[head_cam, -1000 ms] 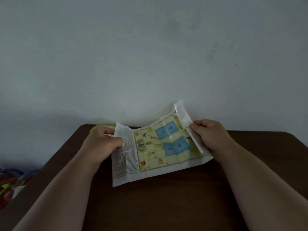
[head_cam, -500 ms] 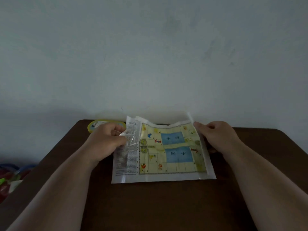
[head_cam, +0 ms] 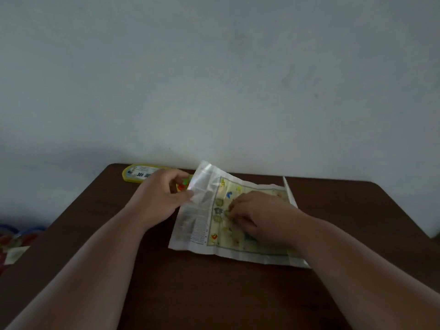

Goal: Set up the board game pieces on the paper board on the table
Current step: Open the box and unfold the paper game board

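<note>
Against a pale wall, on the dark bench (head_cam: 166,282), the left hand (head_cam: 160,198) is pinching the paper board (head_cam: 202,222) edge while the right hand (head_cam: 259,216) is pressing flat, best smoothing outward along creases.

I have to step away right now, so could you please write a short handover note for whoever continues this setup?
Left hand: pinching the raised left edge of the printed paper game board, which curls up off the dark brown wooden table.
Right hand: lying palm down on the board's middle, pressing it flat; whether its fingers hold anything cannot be told.
A yellow-rimmed oval case lies at the far left of the table, behind the left hand.
Done: board unfolded and mostly spread.
Left: flatten the left edge and the upturned right flap, then place the pieces; none are visible on the board.
</note>
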`<state>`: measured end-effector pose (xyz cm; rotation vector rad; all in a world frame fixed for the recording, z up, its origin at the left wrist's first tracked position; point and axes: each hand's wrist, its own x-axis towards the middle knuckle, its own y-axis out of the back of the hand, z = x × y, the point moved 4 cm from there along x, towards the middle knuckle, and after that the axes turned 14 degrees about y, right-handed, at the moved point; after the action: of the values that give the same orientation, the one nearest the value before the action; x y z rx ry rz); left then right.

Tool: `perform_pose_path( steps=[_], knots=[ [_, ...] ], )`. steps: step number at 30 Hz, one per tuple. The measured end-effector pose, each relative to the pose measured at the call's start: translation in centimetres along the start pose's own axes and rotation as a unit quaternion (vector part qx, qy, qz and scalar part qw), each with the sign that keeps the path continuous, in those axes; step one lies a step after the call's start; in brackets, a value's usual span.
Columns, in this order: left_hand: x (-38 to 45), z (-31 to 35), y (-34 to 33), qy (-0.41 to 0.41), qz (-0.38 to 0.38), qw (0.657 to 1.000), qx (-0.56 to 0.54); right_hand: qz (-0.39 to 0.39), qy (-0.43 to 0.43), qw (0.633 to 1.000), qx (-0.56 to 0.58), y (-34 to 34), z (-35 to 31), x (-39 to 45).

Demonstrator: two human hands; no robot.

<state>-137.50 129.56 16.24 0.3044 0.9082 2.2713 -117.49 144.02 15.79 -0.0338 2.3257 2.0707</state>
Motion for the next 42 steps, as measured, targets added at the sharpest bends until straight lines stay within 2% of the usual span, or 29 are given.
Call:
perform_pose_path(
  steps=[2, 4, 6, 9, 13, 19, 23, 26, 30, 32, 35, 42],
  knots=[
    [-1.0, 0.9, 0.5, -0.038, 0.097, 0.992, 0.068, -0.012, -0.033, 0.999, -0.016, 0.2, -0.4, -0.5],
    [-2.6, 2.5, 0.2, -0.105, 0.147, 0.975, 0.127, -0.048, -0.068, 0.996, -0.033, 0.5, -0.7, -0.7],
    [-4.5, 4.1, -1.0, -0.178, 0.132, 0.965, 0.141, -0.087, -0.107, 0.990, -0.039, 0.5, -0.7, -0.8],
    [-6.6, 5.3, -4.1, -0.238, 0.049, 0.951, 0.192, -0.084, -0.162, 0.982, -0.054, 0.8, -0.3, -1.4],
    [-7.7, 4.7, -6.7, -0.200, -0.063, 0.932, 0.295, -0.071, -0.197, 0.975, -0.071, 1.4, -0.3, -2.5],
    [-6.6, 3.3, -5.2, -0.141, -0.132, 0.935, 0.298, -0.102, -0.223, 0.967, -0.064, 2.1, -0.3, -4.4],
    [-5.5, 3.1, -4.3, -0.147, -0.165, 0.917, 0.331, -0.072, -0.159, 0.981, -0.088, 2.9, -1.0, -4.9],
    [-4.9, 2.9, -3.8, -0.144, -0.156, 0.916, 0.341, -0.066, -0.100, 0.991, -0.053, 1.9, -1.4, -5.1],
    [-5.0, 2.9, -3.4, -0.186, -0.076, 0.922, 0.331, -0.054, -0.144, 0.988, -0.014, 0.8, -1.2, -5.6],
    [-5.5, 2.9, -3.8, -0.193, -0.081, 0.923, 0.322, -0.048, -0.167, 0.984, -0.028, 0.7, -1.1, -5.7],
    [-5.8, 2.4, -4.0, -0.168, -0.091, 0.930, 0.314, -0.047, -0.191, 0.980, -0.035, 0.5, -1.0, -5.6],
    [-5.1, 0.3, -1.1, -0.128, -0.037, 0.944, 0.303, -0.046, -0.222, 0.973, -0.033, 0.3, -0.5, -5.8]
  ],
)
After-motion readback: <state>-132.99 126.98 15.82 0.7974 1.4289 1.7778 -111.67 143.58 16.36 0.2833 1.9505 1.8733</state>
